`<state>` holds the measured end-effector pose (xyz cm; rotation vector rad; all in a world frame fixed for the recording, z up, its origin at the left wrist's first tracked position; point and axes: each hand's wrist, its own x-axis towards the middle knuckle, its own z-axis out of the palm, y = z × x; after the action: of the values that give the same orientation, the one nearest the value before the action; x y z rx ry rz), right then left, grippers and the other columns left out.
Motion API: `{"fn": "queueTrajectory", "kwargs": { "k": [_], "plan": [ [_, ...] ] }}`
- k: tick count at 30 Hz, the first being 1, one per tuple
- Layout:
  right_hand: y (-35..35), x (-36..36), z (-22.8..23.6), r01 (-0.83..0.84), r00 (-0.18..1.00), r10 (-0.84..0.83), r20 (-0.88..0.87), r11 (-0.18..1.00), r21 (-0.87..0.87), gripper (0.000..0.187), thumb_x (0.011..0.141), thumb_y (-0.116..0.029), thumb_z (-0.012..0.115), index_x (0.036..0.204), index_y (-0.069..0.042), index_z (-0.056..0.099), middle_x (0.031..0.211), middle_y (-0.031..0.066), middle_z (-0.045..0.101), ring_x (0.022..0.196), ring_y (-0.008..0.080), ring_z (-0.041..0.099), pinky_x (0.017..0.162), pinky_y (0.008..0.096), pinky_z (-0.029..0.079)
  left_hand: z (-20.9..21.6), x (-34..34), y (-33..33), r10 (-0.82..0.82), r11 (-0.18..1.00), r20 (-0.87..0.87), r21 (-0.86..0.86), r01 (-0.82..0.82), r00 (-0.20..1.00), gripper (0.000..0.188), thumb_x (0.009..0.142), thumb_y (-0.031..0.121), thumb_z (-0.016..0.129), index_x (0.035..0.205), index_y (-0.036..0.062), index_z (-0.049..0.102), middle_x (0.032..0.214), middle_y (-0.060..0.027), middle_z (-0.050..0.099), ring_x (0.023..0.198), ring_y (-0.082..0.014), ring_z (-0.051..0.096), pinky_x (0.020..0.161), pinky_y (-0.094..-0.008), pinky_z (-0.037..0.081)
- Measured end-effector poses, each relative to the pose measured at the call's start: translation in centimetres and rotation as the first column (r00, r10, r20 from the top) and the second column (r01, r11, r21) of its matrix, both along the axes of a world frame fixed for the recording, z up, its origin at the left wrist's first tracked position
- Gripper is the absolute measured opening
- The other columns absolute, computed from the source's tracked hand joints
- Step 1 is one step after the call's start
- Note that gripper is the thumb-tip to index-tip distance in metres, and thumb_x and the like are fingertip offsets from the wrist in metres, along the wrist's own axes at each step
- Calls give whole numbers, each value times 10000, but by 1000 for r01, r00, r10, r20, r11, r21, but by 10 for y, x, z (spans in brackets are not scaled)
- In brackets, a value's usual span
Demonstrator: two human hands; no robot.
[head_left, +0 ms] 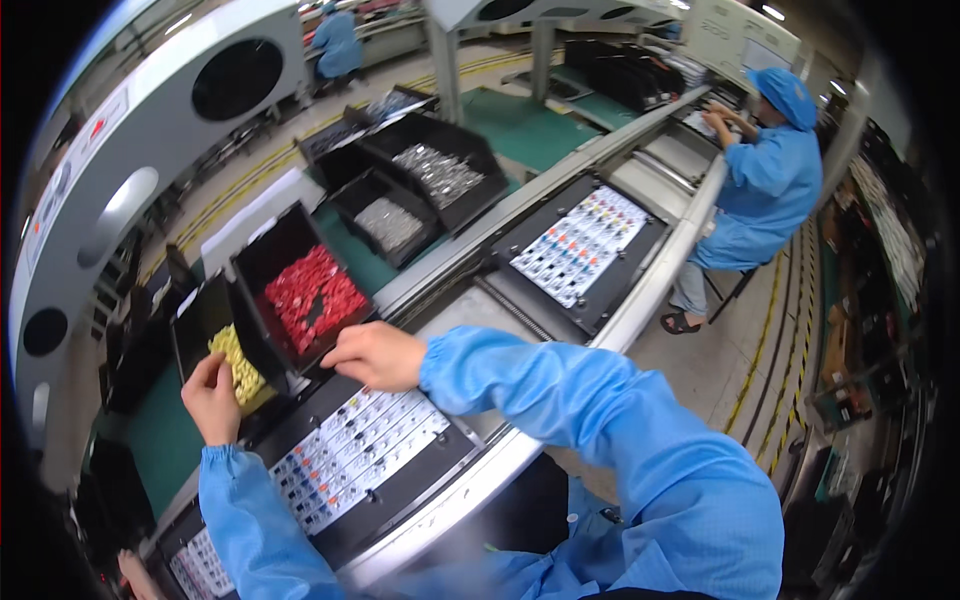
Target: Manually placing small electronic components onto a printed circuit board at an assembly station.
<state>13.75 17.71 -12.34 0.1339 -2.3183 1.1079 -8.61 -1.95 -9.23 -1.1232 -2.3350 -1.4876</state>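
My left hand [212, 402] is at the black bin of small yellow parts [236, 362], thumb and fingertips pinched together at its contents. Whatever lies between those fingertips is too small to make out. My right hand [382, 356] hovers over the far edge of a black tray [420, 470], beside the bin of small red parts [312, 295]. Its fingers are curled with thumb and forefinger drawn together, and what they hold, if anything, is hidden. Pale panels [350, 450] in rows on the tray carry black, orange and blue parts; a few yellow ones show near my right hand.
Another loaded black tray [640, 265] sits further along the conveyor rail [570, 165]. Black bins of silvery parts [440, 172] stand beyond the rail. A co-worker in blue [765, 170] sits at the far right. Someone else's hand [135, 575] shows at lower left.
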Motion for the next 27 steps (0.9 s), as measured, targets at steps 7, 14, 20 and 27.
{"fn": "queueTrajectory", "kwargs": {
  "k": [7,14,20,27],
  "plan": [
    [10,6,-4,-11,1000,10,15,998,63,117,831,-65,642,934,-47,692,826,117,634,759,287,633,679,359,513,6,67,-28,-69,977,242,214,16,968,151,831,16,712,968,-39,680,819,-9,647,741,-71,595,682,-206,483],
    [5,19,8,-53,977,43,208,998,44,149,832,-36,652,972,-2,691,856,114,661,757,219,636,698,308,511,-13,93,-38,-19,968,262,246,-48,965,162,871,21,657,1025,-17,689,827,-26,661,722,-82,593,658,-216,482],
    [-10,21,0,-216,949,166,267,962,169,169,837,18,638,1001,23,676,884,126,658,789,221,641,697,297,509,-19,100,-52,-31,937,310,339,-80,950,160,880,17,641,1023,-32,693,853,-61,697,751,-101,646,688,-225,530],
    [-13,21,-6,-207,932,92,352,930,305,198,830,51,636,1019,3,670,930,138,649,832,262,645,728,315,515,-24,106,-55,-97,930,314,367,-26,944,180,825,13,705,1001,-21,708,844,-71,708,749,-119,666,675,-231,535]
  ]
}}
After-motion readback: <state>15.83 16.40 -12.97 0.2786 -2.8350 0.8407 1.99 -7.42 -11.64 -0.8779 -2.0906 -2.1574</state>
